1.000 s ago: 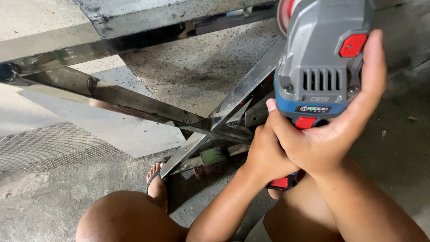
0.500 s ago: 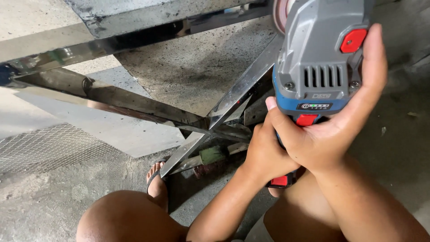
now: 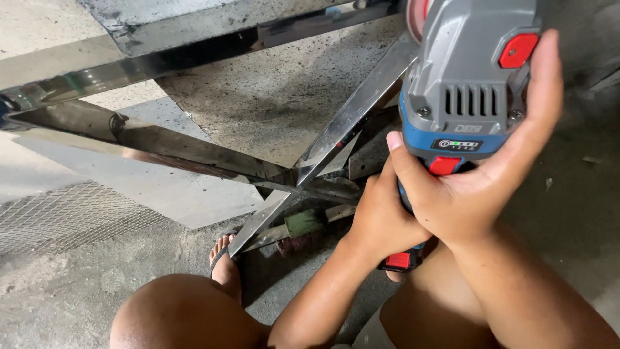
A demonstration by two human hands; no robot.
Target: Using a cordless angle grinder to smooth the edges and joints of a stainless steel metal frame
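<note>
Grey-blue cordless grinder [image 3: 468,84]: gripped by 2 hands, right hand [image 3: 481,174] around body, left hand [image 3: 381,216] closed on handle, above polished steel frame [image 3: 342,132].

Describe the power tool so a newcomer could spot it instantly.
Start at the crossed shiny metal bars of the frame lying on the concrete floor. Follow the right-hand bar to the upper right: the grinder sits there, gripped by the right hand and left hand. It alone is grey and blue plastic with red buttons.
</note>
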